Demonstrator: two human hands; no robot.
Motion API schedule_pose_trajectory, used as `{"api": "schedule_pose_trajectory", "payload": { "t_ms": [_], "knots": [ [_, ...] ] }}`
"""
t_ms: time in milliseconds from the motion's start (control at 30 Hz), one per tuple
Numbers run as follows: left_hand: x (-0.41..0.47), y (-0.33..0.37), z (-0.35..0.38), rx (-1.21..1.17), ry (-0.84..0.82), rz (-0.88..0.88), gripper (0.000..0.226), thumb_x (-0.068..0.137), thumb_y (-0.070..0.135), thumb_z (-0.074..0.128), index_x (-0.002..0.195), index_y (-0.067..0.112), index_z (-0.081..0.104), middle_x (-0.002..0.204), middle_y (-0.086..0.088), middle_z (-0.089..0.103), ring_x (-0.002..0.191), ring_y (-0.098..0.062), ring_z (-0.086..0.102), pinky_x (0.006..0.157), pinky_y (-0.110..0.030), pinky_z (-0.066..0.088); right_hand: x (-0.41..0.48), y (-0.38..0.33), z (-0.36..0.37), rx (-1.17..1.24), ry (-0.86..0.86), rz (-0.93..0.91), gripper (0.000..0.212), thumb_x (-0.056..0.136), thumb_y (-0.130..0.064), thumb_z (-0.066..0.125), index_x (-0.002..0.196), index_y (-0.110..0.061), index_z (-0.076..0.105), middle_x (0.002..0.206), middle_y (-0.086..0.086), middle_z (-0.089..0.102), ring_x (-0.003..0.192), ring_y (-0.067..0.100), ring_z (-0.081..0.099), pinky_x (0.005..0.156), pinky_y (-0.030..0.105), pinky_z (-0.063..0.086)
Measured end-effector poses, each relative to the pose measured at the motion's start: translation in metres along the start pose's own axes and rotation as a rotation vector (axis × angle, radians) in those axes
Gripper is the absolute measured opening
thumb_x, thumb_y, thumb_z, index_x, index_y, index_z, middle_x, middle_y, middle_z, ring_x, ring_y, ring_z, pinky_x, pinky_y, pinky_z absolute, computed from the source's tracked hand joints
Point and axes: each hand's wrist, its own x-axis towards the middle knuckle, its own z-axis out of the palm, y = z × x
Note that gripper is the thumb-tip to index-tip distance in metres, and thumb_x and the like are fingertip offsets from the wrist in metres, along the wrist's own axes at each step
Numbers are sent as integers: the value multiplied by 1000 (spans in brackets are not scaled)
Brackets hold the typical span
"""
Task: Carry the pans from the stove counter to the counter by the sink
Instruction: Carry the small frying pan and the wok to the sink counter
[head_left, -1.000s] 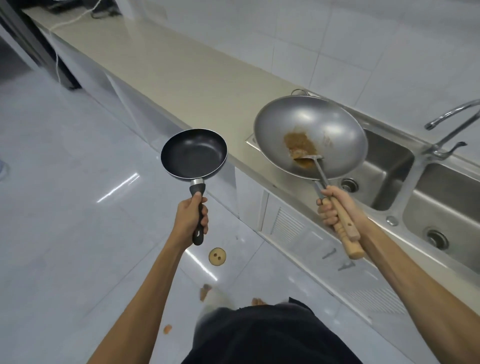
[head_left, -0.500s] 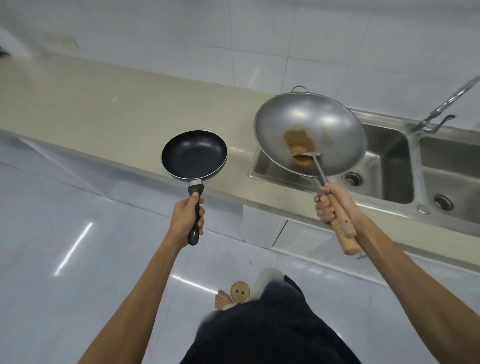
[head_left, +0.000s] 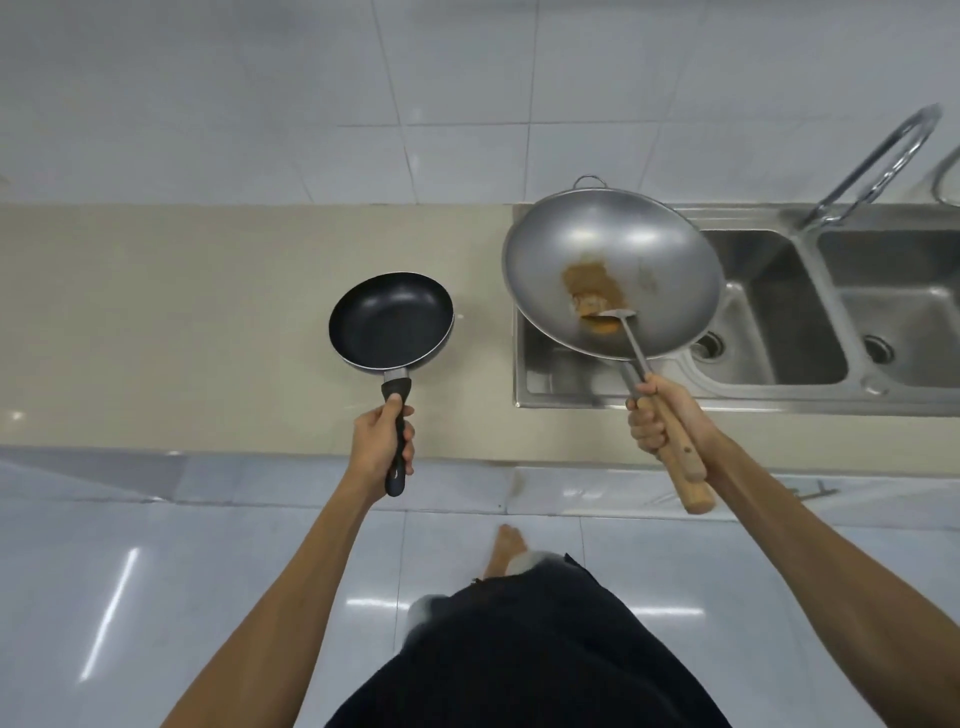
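Note:
A small black frying pan (head_left: 390, 318) hangs over the beige counter (head_left: 182, 322), held level by its black handle in my left hand (head_left: 382, 441). To its right a large grey wok (head_left: 613, 260) with a brown patch inside hovers over the sink's left drainboard. My right hand (head_left: 657, 421) grips the wok's wooden handle together with the handle of a metal spatula (head_left: 621, 325), whose blade rests in the wok.
A steel double sink (head_left: 831, 312) with a curved tap (head_left: 878, 161) lies at the right. White tiled wall rises behind the counter. Glossy white floor and my bare foot (head_left: 506, 551) show below the counter's front edge.
The view has swung to face the counter squarely and come closer. Both pans now sit over the counter and sink edge, still held the same way.

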Motion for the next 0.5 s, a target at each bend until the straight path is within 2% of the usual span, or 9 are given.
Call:
{"api": "schedule_pose_trajectory", "payload": {
  "t_ms": [133, 333, 400, 500],
  "knots": [
    [17, -2, -3, -14, 3, 1, 35, 104, 35, 45, 93, 5, 58, 50, 1, 50, 32, -14, 41, 31, -25, 39, 10, 2, 6, 12, 5, 2, 21, 75, -31, 55, 72, -19, 37, 44, -7, 39, 30, 6, 35, 29, 15, 30],
    [60, 16, -7, 19, -32, -9, 35, 105, 36, 42, 92, 7, 56, 51, 2, 48, 32, -13, 39, 32, -25, 40, 31, -13, 26, 54, 70, -9, 20, 78, -30, 54, 69, -16, 42, 44, -6, 40, 30, 7, 35, 30, 14, 29],
    [73, 19, -10, 20, -43, -8, 35, 105, 37, 42, 92, 7, 55, 52, 1, 47, 32, -13, 39, 32, -25, 40, 37, -12, 29, 81, 85, -11, 25, 85, -30, 50, 65, -16, 45, 43, -6, 40, 30, 7, 34, 30, 14, 29],
    [92, 24, -11, 37, -63, -16, 35, 105, 37, 41, 93, 7, 55, 54, 0, 47, 33, -13, 40, 32, -25, 41, 41, -13, 31, 116, 104, -13, 32, 97, -31, 39, 69, -16, 41, 44, -5, 40, 30, 7, 35, 29, 15, 30]
  ]
}}
